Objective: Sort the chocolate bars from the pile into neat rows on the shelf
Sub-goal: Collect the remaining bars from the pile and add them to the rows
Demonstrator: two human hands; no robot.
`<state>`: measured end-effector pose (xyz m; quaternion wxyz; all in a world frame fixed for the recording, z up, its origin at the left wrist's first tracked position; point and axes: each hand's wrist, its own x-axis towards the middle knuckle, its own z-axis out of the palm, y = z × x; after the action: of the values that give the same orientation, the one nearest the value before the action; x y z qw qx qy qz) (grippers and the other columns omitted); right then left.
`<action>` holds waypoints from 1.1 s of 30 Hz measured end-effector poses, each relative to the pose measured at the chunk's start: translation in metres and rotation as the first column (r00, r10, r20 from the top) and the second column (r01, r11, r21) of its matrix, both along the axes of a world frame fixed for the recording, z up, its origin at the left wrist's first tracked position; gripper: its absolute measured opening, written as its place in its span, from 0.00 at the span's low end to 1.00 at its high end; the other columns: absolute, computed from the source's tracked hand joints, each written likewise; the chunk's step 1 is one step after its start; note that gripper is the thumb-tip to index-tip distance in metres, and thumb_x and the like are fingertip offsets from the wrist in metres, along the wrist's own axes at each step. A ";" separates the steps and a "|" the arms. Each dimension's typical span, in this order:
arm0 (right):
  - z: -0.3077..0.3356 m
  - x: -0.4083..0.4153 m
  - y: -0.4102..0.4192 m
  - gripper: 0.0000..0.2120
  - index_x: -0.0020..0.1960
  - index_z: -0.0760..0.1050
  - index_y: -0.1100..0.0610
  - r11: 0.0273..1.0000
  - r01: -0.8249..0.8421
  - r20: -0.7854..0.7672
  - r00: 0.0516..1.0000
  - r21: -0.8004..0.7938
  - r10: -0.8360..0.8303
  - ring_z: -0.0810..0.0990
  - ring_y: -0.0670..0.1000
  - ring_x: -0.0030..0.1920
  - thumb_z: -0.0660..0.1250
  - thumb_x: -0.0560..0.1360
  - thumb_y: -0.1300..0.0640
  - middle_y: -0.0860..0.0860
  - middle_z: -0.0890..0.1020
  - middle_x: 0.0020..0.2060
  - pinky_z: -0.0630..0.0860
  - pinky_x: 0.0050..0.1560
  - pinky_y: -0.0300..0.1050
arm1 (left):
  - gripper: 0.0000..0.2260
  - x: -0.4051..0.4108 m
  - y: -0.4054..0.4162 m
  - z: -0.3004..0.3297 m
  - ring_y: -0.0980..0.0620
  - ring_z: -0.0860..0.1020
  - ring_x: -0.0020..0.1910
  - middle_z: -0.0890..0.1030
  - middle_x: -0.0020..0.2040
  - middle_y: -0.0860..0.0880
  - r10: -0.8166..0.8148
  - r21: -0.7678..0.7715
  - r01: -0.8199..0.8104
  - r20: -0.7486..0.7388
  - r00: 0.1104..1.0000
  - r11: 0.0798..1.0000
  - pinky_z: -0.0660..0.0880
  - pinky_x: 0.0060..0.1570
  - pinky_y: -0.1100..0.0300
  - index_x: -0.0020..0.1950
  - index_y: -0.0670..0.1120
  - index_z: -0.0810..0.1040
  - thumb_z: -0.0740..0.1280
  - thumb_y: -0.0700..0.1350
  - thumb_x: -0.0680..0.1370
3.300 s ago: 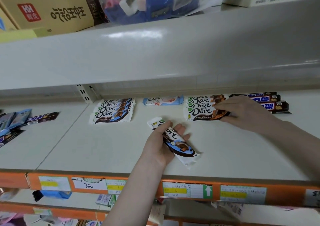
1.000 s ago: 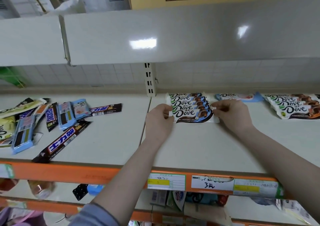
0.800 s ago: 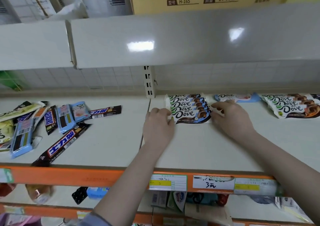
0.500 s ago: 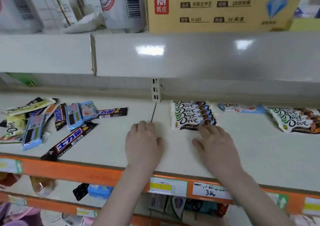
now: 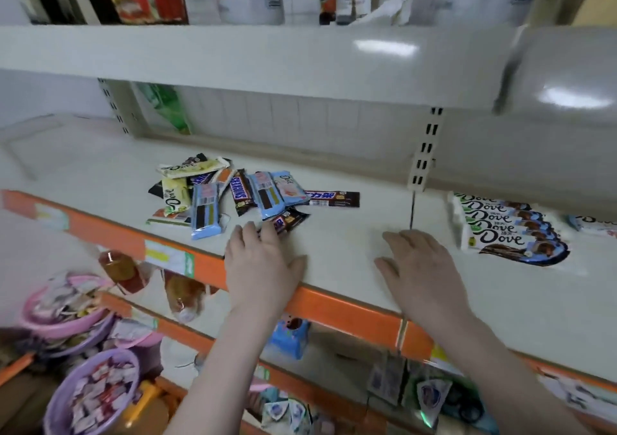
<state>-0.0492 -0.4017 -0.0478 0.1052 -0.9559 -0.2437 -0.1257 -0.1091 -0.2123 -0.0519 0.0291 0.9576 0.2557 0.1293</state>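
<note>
Next pick under way: left hand [image 5: 262, 264], fingers spread and empty, touches a dark bar [image 5: 287, 221] at the pile [image 5: 233, 197] edge; right hand [image 5: 419, 267] flat, empty. Grasp required next.

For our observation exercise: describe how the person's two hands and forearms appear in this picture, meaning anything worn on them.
The left hand and right hand are bare: no gloves, rings, watch or bracelets show. Both forearms are uncovered as far as the frame shows, with no sleeve in view.
</note>
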 end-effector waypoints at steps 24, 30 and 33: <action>0.007 0.089 0.112 0.20 0.70 0.62 0.56 0.988 -0.076 -0.126 0.990 -0.131 0.059 0.67 0.56 0.66 0.53 0.79 0.52 0.55 0.70 0.66 0.66 0.64 0.51 | 0.12 0.012 0.098 0.017 0.56 0.70 0.33 0.71 0.35 0.55 -0.335 -0.454 0.328 0.068 0.940 0.829 0.64 0.28 0.62 0.47 0.48 0.65 0.67 0.49 0.72; 0.003 0.096 0.115 0.19 0.67 0.66 0.51 0.988 -0.048 -0.173 0.985 -0.150 0.021 0.70 0.58 0.62 0.52 0.79 0.47 0.53 0.73 0.63 0.66 0.59 0.52 | 0.09 0.019 0.102 0.027 0.55 0.74 0.33 0.75 0.36 0.52 -0.190 -0.599 0.306 0.250 0.949 0.740 0.66 0.28 0.64 0.48 0.46 0.70 0.67 0.48 0.73; 0.005 0.100 0.114 0.18 0.63 0.71 0.53 0.988 -0.009 -0.151 0.988 -0.156 -0.015 0.71 0.59 0.58 0.53 0.79 0.46 0.55 0.75 0.58 0.66 0.56 0.51 | 0.10 0.038 0.100 0.025 0.56 0.71 0.31 0.73 0.36 0.52 -0.065 -0.624 0.252 0.307 0.950 0.739 0.63 0.26 0.64 0.48 0.43 0.68 0.66 0.45 0.73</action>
<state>0.0506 -0.2872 -0.0426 0.0479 -0.9683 -0.2428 -0.0335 -0.0712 -0.1119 -0.0269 0.4079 0.8784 0.1951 0.1549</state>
